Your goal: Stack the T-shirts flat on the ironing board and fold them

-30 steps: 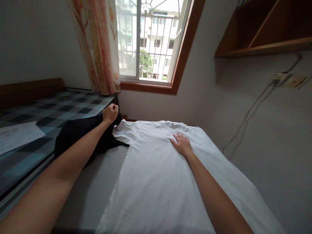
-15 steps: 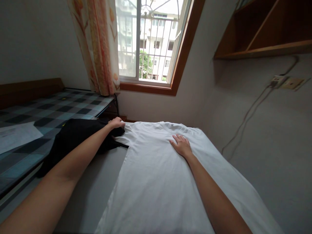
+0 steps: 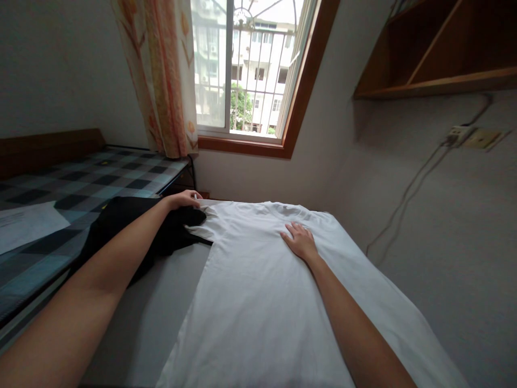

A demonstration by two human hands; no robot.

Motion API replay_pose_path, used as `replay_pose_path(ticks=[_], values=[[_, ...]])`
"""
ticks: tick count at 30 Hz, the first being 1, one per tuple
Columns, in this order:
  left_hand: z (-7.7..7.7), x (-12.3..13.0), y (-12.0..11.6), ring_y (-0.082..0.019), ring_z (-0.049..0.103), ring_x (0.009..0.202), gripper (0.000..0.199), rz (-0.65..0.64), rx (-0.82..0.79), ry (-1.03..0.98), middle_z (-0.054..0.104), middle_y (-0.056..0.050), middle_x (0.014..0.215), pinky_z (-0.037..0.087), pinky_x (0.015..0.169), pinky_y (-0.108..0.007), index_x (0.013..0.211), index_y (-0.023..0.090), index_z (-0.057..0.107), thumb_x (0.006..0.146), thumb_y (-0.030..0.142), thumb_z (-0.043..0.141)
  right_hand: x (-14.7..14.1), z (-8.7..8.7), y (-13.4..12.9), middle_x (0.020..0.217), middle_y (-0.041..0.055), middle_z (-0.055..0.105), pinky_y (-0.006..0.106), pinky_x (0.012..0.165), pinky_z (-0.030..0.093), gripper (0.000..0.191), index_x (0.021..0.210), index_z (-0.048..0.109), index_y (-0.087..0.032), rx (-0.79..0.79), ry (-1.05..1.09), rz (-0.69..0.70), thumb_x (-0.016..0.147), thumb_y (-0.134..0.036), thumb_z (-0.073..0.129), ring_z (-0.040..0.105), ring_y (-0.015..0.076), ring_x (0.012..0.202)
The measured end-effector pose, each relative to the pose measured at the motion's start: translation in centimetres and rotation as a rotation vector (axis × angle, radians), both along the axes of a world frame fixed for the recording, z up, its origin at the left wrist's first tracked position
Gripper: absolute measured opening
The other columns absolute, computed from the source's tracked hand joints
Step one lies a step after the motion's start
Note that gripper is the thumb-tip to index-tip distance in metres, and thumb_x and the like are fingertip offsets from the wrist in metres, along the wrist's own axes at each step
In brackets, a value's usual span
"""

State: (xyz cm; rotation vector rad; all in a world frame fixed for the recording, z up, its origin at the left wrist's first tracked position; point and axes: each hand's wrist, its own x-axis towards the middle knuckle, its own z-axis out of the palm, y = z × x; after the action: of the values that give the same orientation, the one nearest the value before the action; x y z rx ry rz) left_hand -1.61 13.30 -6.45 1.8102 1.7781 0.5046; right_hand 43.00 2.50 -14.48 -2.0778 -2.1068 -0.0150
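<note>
A white T-shirt lies spread over a pale table-like surface, its neckline toward the window. My right hand rests flat on the upper chest of the shirt, fingers apart. At the far left, my left hand is closed at the end of the shirt's left sleeve, with a bit of white showing at the fingers. The exact grip is partly hidden. Beneath my left forearm, a bunched black cloth item with a thin strap reaches the shirt's sleeve.
On the left is a bed with a checked cover, holding a paper sheet. A window with a patterned curtain is ahead. To the right are a wall, a wooden shelf and a cable from a socket.
My left hand has moved slightly left and up, drawing at the sleeve end. The black cloth has shifted a little under my forearm. My right hand stays in place.
</note>
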Motion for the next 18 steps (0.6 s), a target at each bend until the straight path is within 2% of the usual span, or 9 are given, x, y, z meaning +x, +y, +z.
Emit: replay_pose_path(ticks=[4, 8, 10, 14, 16, 18], values=[[0.0, 0.1, 0.2, -0.026, 0.067, 0.095, 0.030, 0.101, 0.112, 0.349, 0.074, -0.006, 0.095, 0.051, 0.077, -0.027, 0.088, 0.021, 0.072, 0.058, 0.025, 0.074, 0.1, -0.2, 0.1, 0.155, 0.0071, 0.039, 0.045, 0.116, 0.022, 0.059, 0.142, 0.051, -0.025, 0.005, 0.004, 0.000, 0.097, -0.059, 0.036, 0.033, 0.0257, 0.143], [-0.5, 1.1, -0.5, -0.030, 0.065, 0.103, 0.029, 0.139, 0.208, 0.640, 0.071, -0.013, 0.110, 0.049, 0.083, -0.034, 0.102, 0.021, 0.071, 0.076, 0.031, 0.064, 0.2, -0.2, 0.2, 0.155, 0.0074, 0.039, 0.045, 0.116, 0.022, 0.060, 0.142, 0.051, -0.025, -0.003, -0.002, 0.003, 0.097, -0.060, 0.035, 0.033, 0.0257, 0.143], [-0.8, 1.8, -1.1, -0.031, 0.063, 0.107, 0.026, 0.119, 0.238, 0.697, 0.069, -0.016, 0.114, 0.045, 0.090, -0.039, 0.104, 0.020, 0.070, 0.082, 0.028, 0.057, 0.2, -0.2, 0.2, 0.155, 0.0074, 0.039, 0.045, 0.116, 0.022, 0.060, 0.143, 0.051, -0.025, -0.005, -0.008, 0.002, 0.097, -0.060, 0.034, 0.032, 0.0255, 0.143], [-0.8, 3.2, -2.0, -0.035, 0.054, 0.119, 0.026, 0.073, 0.347, 0.758, 0.063, -0.020, 0.121, 0.034, 0.100, -0.049, 0.105, 0.018, 0.070, 0.084, 0.023, 0.055, 0.1, -0.2, 0.1, 0.156, 0.0074, 0.039, 0.045, 0.117, 0.021, 0.060, 0.144, 0.049, -0.025, -0.011, -0.023, -0.001, 0.097, -0.059, 0.033, 0.031, 0.0257, 0.144], [-0.6, 4.4, -2.3, -0.035, 0.053, 0.120, 0.026, 0.017, 0.457, 0.769, 0.062, -0.020, 0.121, 0.032, 0.102, -0.050, 0.105, 0.016, 0.070, 0.088, 0.021, 0.051, -0.1, -0.1, 0.0, 0.156, 0.0072, 0.037, 0.046, 0.117, 0.020, 0.061, 0.145, 0.047, -0.025, -0.025, -0.038, -0.004, 0.098, -0.059, 0.030, 0.030, 0.0264, 0.144], [-0.7, 6.3, -2.8, -0.032, 0.055, 0.117, 0.030, -0.100, 0.515, 0.699, 0.063, -0.018, 0.120, 0.035, 0.102, -0.046, 0.108, 0.016, 0.069, 0.092, 0.023, 0.046, -0.3, 0.0, 0.0, 0.158, 0.0064, 0.035, 0.048, 0.117, 0.019, 0.063, 0.148, 0.044, -0.027, -0.042, -0.056, -0.021, 0.097, -0.061, 0.028, 0.026, 0.0287, 0.145]])
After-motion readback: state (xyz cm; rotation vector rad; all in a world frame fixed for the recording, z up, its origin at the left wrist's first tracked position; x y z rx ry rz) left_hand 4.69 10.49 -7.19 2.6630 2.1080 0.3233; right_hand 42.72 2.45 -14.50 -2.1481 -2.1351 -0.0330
